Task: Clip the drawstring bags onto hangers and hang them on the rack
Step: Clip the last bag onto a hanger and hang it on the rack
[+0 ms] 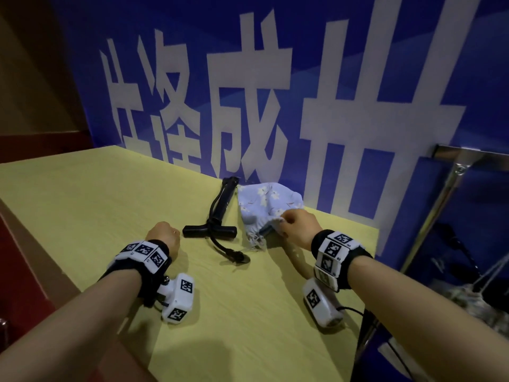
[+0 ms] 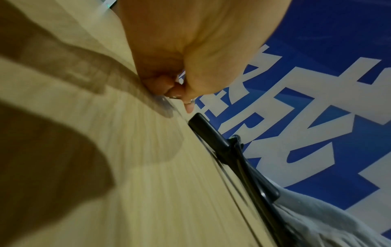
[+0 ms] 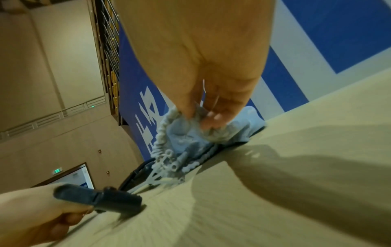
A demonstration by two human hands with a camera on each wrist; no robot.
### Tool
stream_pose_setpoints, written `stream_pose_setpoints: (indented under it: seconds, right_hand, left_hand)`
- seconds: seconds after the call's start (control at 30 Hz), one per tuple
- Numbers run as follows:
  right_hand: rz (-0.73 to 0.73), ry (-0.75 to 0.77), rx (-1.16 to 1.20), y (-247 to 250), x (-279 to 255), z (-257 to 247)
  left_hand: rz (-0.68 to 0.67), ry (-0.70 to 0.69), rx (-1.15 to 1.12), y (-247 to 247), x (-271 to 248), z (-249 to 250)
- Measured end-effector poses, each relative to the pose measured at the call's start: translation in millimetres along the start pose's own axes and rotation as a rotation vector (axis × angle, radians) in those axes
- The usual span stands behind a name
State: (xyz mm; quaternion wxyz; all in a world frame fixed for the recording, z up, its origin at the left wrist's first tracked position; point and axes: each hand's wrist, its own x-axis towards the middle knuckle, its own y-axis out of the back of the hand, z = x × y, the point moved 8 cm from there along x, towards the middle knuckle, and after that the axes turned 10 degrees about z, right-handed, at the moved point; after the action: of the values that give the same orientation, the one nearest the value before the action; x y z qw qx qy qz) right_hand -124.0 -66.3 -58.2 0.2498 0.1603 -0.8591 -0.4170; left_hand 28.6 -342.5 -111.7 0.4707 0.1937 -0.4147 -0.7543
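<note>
One drawstring bag [image 1: 263,206] lies before us near the far edge of the table [image 1: 82,205], toward its right corner: soft pale blue cloth printed with white flowers, crumpled into a rounded heap, its mouth gathered into a ruffled frill with a tasselled cord trailing from it. Our right hand [image 1: 298,226] pinches that gathered mouth between thumb and fingertips, and in the right wrist view the fingers [image 3: 213,115] press into the frill. Just left of the bag lies the black plastic hanger [image 1: 220,213], a smooth dark piece with a short crossbar at its near end and a long stem running toward the far edge, where a clip sits. Our left hand [image 1: 164,235] rests near the left end of that crossbar, fingers curled into a loose fist, holding nothing. The tabletop is a matt pale yellow-green with fine wood grain. Beyond the table's right edge stands a shiny metal rack [image 1: 451,172].
</note>
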Motion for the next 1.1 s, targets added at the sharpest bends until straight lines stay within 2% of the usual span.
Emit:
stream_pose_setpoints:
  seconds: [0.17, 0.33, 0.43, 0.5, 0.57, 0.63, 0.8, 1.03, 1.1]
  right_hand:
    - [0.294, -0.046, 0.174, 46.4, -12.9, -1.9]
    - [0.472, -0.009, 0.266, 87.7, -26.4, -11.1]
    - [0.593, -0.047, 0.311, 114.9, -35.3, -9.8]
    - [0.650, -0.105, 0.350, 132.9, -42.1, -5.6]
    - [0.679, -0.133, 0.363, 148.3, -45.8, -2.9]
    - [0.670, -0.122, 0.396, 163.3, -51.1, -1.3]
    - [0.468, 0.012, 0.314, 181.4, -69.8, -3.8]
    - [0.420, 0.104, 0.228, 216.9, -102.8, 0.5]
    - [0.353, 0.099, 0.266, 222.2, -112.0, -0.9]
  left_hand:
    - [0.048, -0.010, -0.251, 20.5, -25.1, 20.3]
    - [0.029, -0.195, -0.531, 55.8, -78.3, 89.1]
    - [-0.100, -0.403, -0.664, 73.7, -135.2, 146.9]
    - [-0.281, -0.561, -0.683, 76.5, -181.7, 183.9]
    - [-0.466, -0.657, -0.632, 66.1, -219.1, 208.4]
    - [-0.515, -0.704, -0.576, 55.6, -240.9, 221.4]
    - [-0.418, -0.684, -0.615, 40.5, -253.6, 233.9]
    - [-0.140, -0.670, -0.586, 48.8, -258.5, 250.5]
    - [-0.080, -0.648, -0.596, 53.5, -259.5, 256.3]
